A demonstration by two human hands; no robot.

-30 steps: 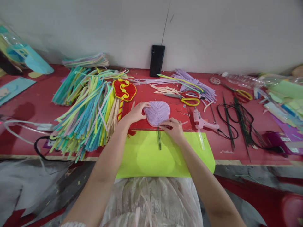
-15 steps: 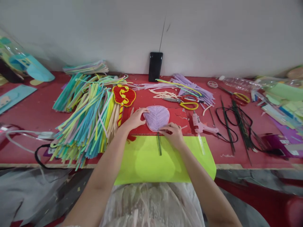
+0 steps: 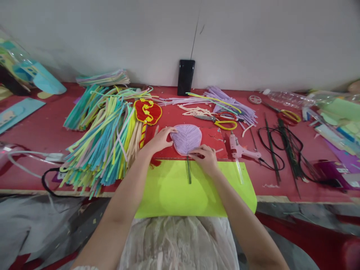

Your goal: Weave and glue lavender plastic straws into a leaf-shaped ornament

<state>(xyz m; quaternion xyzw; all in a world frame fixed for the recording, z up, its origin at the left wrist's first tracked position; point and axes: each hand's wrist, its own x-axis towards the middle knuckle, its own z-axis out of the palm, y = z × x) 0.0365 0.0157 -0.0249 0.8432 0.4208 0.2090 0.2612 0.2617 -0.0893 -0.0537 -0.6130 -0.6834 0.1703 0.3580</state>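
Purple leaf-shaped piece at frame center, lying on the red sheet with ribbed veins facing up. Dark green stem, apparently doubled, running down from its lower edge onto the lime-green sheet. Left hand at the piece's left edge: loosely curved, fingertips and thumb touching the rim, gap visible between them. Right hand at the lower edge: fingers narrow, tips right at the stem joint. Can't tell whether gripping stem, rim or both.

Step in hand, judging by this: probably seating stem against leaf base, piece steadied from the left. For next move: likely needs a flat, motionless piece, stem in line with the center rib, tips clear of the joint. Could skew easily at that small contact.

Further out: pink glue gun right of center, within easy reach; scissors with red and yellow handles just above; loose purple strips upper right of center; multicolored bundle at left; red-and-yellow fan-shaped piece beside it; black phone standing at upper center. All on the red bench.
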